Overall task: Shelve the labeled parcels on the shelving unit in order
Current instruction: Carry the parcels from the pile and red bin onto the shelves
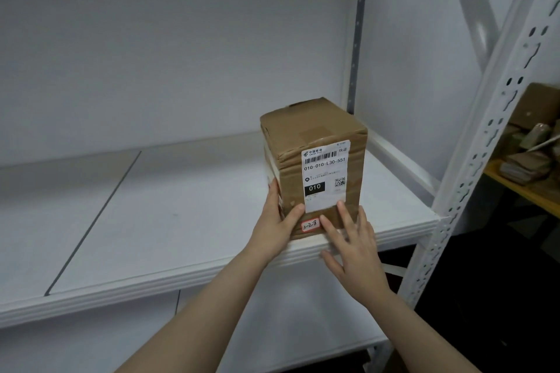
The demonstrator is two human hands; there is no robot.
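Observation:
A brown cardboard parcel (pixel 315 142) stands upright near the front right of the white shelf board (pixel 169 206). Its front carries a white shipping label reading 010-010-L30-551 with a black 010 block, and a small red-edged sticker below. My left hand (pixel 277 227) holds the parcel's lower left corner, fingers along the left side and thumb on the front. My right hand (pixel 354 245) lies with straight, spread fingers against the lower front face.
A white perforated upright (pixel 472 160) stands just right of the parcel. Beyond it, a neighbouring yellow shelf (pixel 521 188) holds several brown parcels. Another white board (pixel 272 321) lies below. The wall closes the back.

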